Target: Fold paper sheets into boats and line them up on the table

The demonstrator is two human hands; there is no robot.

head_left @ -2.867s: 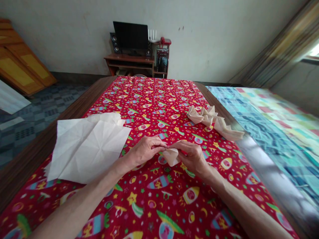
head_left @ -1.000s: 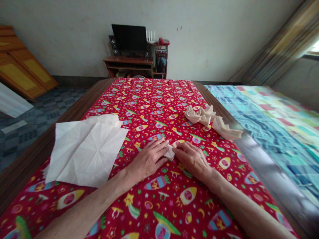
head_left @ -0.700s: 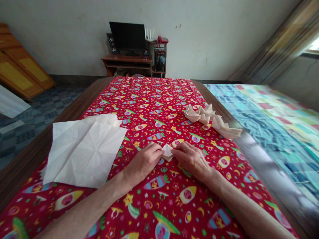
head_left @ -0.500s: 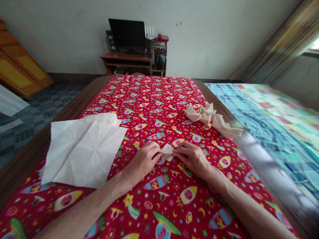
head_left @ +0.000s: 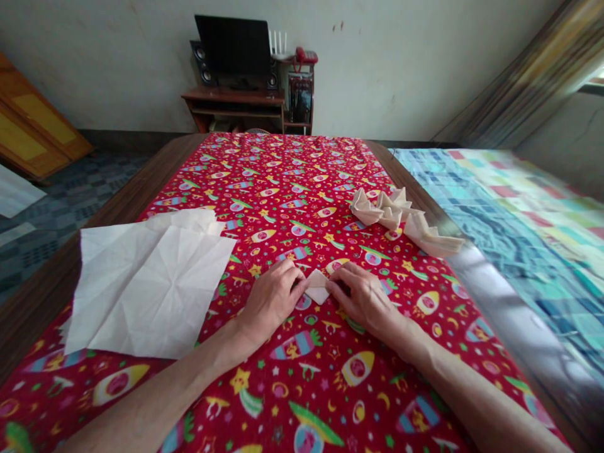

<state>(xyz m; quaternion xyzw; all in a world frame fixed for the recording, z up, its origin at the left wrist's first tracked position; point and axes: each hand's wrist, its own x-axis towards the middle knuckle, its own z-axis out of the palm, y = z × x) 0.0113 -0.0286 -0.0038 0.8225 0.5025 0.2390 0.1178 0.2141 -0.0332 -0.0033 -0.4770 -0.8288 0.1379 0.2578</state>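
Observation:
A small folded piece of white paper (head_left: 318, 288), diamond-shaped, is between my two hands over the red cloth. My left hand (head_left: 277, 289) pinches its left corner between thumb and fingers. On the opposite corner my right hand (head_left: 359, 288) has the same kind of pinch. Both hands hide the ends of the paper. To the left lie creased white paper sheets (head_left: 155, 296), overlapping each other. Several folded paper pieces (head_left: 394, 214) with pointed ends stand in a cluster at the right.
A red patterned tablecloth (head_left: 292, 352) covers the brown table (head_left: 136, 179). Beyond it stands a desk (head_left: 233, 94) with a monitor (head_left: 233, 50) and a red telephone (head_left: 306, 56). A bed with a blue patterned cover (head_left: 467, 214) adjoins on the right.
The folded paper looked raised and partly opened before; now it appears flatter, a closed diamond. Both hands keep their pinch at its corners. The camera view has tilted slightly downward.

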